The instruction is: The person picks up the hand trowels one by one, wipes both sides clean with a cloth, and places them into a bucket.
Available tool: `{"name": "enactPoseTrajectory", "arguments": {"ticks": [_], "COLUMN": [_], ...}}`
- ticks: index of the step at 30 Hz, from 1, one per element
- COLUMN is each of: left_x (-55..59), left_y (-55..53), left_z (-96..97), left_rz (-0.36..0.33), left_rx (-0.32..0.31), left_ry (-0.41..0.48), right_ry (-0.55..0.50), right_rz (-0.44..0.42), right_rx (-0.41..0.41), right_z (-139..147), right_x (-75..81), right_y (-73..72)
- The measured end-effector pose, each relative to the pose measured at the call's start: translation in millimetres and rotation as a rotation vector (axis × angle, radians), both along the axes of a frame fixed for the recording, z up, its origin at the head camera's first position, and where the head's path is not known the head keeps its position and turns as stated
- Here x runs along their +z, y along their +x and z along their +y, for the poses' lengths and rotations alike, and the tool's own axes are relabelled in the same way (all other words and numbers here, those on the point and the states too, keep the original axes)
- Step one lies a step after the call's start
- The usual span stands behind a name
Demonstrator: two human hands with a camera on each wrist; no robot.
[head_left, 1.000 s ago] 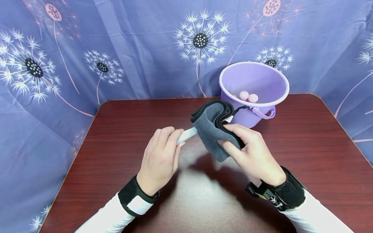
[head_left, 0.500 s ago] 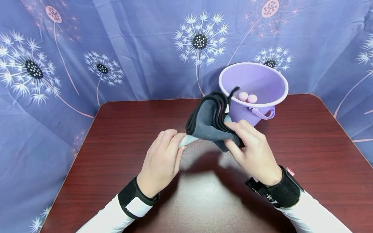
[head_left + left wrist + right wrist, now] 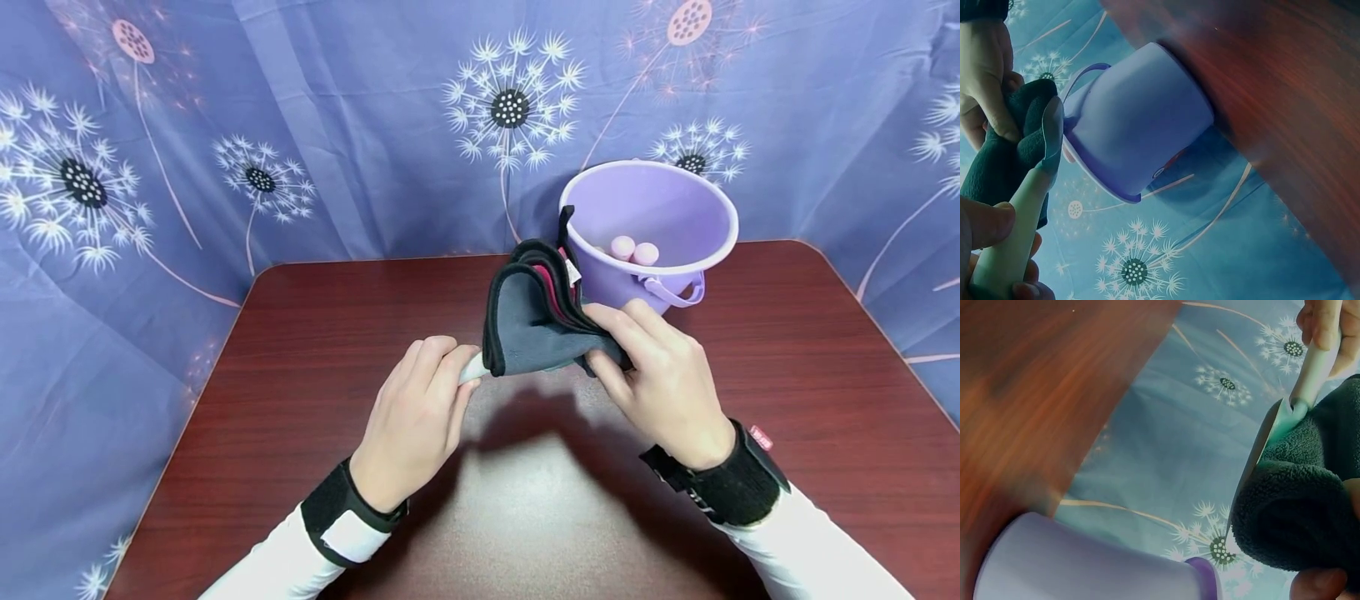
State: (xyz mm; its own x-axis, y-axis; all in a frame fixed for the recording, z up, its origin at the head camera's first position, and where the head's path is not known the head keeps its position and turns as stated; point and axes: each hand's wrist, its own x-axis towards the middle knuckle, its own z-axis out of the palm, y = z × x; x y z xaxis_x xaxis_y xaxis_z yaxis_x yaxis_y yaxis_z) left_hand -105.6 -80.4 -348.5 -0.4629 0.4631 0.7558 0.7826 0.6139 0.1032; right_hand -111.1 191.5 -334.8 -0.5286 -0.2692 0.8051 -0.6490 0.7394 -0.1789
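My left hand [image 3: 416,417] grips the pale handle of a knife [image 3: 1013,234], whose teal-tinted blade shows nearly edge-on in both wrist views. A thick grey cloth [image 3: 521,321] with black edging is folded around the blade, and magenta shows between its layers. My right hand [image 3: 660,379] pinches the cloth between thumb and fingers, at its right end. Most of the blade is hidden by the cloth in the head view. Both hands hold the things above the table, in front of the bucket.
A purple bucket [image 3: 607,279] stands at the table's back right, with pink balls [image 3: 633,251] inside. The dark red wooden table [image 3: 322,325] ends at a blue curtain [image 3: 390,150] printed with dandelions.
The cloth has turned and shifted slightly left along the knife toward my left hand, its loop swinging upright. My right hand has rolled a little; the left hand has stayed nearly still.
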Motion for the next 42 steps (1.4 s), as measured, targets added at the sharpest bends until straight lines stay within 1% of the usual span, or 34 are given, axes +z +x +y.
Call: {"name": "enactPoseTrajectory", "arguments": {"ticks": [11, 20, 25, 34, 42], "left_x": [3.5, 9.7, 13.4, 17.8, 19.5], "left_y": [-0.7, -2.5, -3.0, -4.7, -5.1], "left_z": [-1.1, -5.3, -9.1, -14.4, -16.9], "left_rz": [0.015, 0.024, 0.025, 0.023, 0.002], "left_rx": [0.002, -0.001, 0.009, 0.027, 0.032], "left_ry": [0.026, 0.078, 0.095, 0.126, 0.157], "right_ry": [-0.013, -0.043, -0.053, -0.098, -0.115], "right_rz": [0.007, 0.004, 0.000, -0.021, -0.032], "right_rx": [-0.052, -0.097, -0.120, -0.127, -0.126], "right_z": [9.7, 16.4, 20.0, 22.8, 22.8], "right_x": [4.7, 8.2, 10.0, 14.6, 16.2], "right_y": [-3.4, -4.3, -4.5, -4.1, -3.6]}}
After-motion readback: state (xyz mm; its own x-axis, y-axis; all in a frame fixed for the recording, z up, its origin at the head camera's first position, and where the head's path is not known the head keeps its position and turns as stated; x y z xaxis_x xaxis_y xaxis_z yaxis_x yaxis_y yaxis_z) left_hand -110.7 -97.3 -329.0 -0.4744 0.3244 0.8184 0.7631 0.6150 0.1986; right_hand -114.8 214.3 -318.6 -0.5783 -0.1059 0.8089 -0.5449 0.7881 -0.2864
